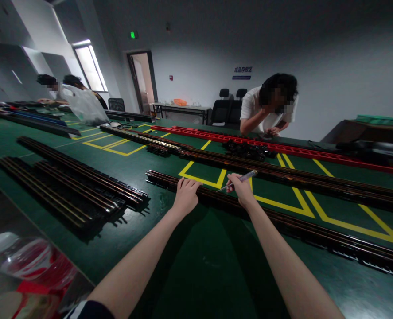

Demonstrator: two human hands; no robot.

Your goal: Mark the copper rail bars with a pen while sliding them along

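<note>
My left hand (pixel 187 195) is closed over a long black strip with copper-coloured rails (pixel 302 223), which runs from the middle of the table down to the right edge. Its fingers bend over the strip's upper side and the thumb is hidden. In my right hand (pixel 241 188) is a slim screwdriver (pixel 244 176) with a pale, see-through handle, held like a pen. Its thin metal shaft slants down to the left, and the tip is at the strip just right of my left hand. Whether it touches cannot be made out.
Several similar railed strips (pixel 63 190) lie at the left. Beyond my hands stretch another long railed strip (pixel 269 170), a pile of black parts (pixel 247 149) and a red ladder-like frame (pixel 212 135). A person (pixel 269 106) leans at the far side. A plastic jar (pixel 33 261) stands lower left.
</note>
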